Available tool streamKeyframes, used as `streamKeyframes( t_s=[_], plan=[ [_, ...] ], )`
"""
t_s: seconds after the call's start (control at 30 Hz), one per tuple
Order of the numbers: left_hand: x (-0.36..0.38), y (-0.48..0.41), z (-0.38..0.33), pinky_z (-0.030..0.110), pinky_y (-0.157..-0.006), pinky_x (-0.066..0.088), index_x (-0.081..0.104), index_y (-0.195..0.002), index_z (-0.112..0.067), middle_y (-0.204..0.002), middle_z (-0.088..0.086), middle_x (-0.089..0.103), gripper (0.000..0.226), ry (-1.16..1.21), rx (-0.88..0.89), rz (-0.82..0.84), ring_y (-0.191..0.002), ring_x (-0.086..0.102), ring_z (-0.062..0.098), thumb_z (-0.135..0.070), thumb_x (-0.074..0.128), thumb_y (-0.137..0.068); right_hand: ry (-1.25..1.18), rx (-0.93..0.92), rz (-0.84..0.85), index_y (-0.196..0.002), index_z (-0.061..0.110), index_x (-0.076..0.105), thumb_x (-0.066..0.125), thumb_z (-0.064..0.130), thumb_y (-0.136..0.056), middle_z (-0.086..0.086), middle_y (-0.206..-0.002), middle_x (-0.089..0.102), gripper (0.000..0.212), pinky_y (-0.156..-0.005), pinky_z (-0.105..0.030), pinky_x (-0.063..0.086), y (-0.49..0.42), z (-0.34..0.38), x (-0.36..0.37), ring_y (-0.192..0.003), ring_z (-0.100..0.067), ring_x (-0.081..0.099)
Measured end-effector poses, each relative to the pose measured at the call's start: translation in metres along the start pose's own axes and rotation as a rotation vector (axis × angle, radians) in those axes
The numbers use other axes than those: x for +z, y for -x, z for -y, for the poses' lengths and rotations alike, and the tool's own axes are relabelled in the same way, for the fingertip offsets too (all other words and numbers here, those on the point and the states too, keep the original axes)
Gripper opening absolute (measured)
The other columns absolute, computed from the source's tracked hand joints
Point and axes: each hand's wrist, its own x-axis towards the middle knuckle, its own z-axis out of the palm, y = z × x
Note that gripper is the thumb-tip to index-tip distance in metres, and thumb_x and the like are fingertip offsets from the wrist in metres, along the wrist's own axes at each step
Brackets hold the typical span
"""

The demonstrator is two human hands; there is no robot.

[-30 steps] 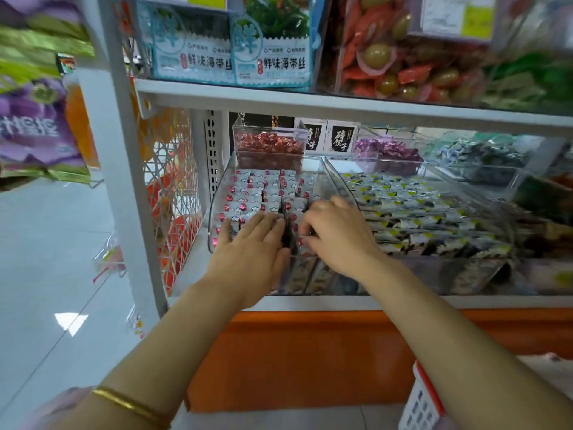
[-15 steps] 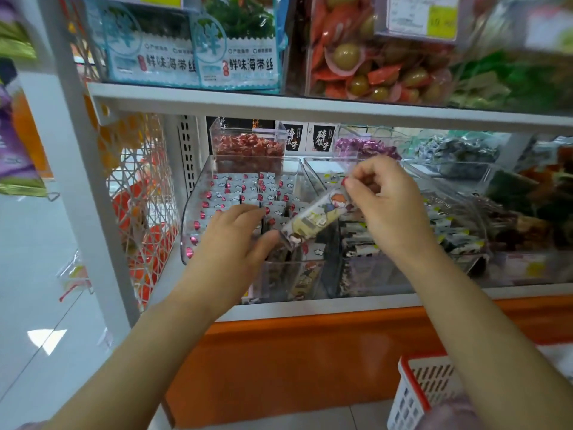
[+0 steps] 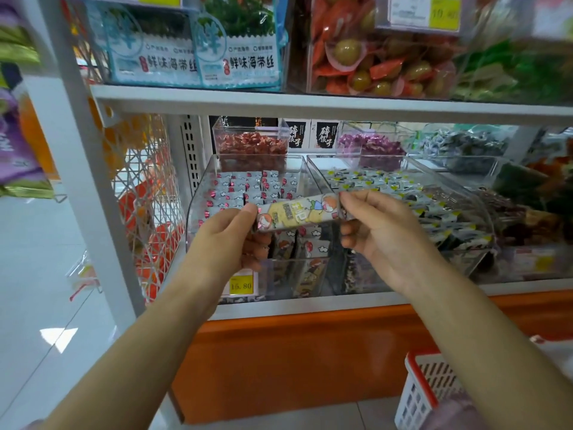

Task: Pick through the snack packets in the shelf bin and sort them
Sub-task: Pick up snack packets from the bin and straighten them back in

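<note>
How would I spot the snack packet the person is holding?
Find the white metal shelf, then its clear plastic bin of small grey packets. Above it, the left hand and right hand pinch one long packet by its ends. Only this one is held up, yellow with cartoon children.
</note>
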Motion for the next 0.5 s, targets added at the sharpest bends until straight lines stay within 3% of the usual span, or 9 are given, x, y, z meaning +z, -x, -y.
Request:
streamKeyframes(
  t_s=[0.2,0.37,0.5],
  plan=[
    [-0.0047,0.0013,-0.0017,0.019,-0.044,0.046,0.061,-0.084,-0.009,-0.057,-0.002,0.063,0.032,-0.059,0.052,-0.028,-0.047,0.053,0.008,-0.03,0.041,-0.098,-0.081,0.062,0.051,-0.074,0.012,0.061,0.055,0.013,-0.091,0.003,-0.053,0.052,0.018,-0.042,-0.021,0.041,-0.0003,-0.0023,0.0008,-0.048,-0.01,0.048],
    [-0.0053,0.0024,-0.0011,0.016,-0.041,0.042,0.057,-0.073,-0.007,-0.047,-0.006,0.057,0.033,-0.171,0.129,-0.079,-0.039,0.043,0.005,-0.023,0.043,-0.098,-0.254,0.131,0.03,-0.08,0.009,0.059,0.052,0.003,-0.089,-0.001,-0.052,0.049,0.013,-0.038,-0.021,0.038,-0.0014,-0.0019,0.0041,-0.044,-0.01,0.045],
    [-0.0044,0.0028,-0.0016,0.018,-0.044,0.042,0.053,-0.063,-0.011,-0.045,-0.006,0.051,0.036,-0.049,0.09,-0.067,-0.039,0.039,0.006,-0.02,0.047,-0.097,-0.46,0.224,0.011,-0.086,0.008,0.061,0.048,0.0,-0.09,-0.001,-0.049,0.046,0.016,-0.036,-0.018,0.035,-0.0025,-0.0003,0.0075,-0.039,-0.009,0.042]
  ],
)
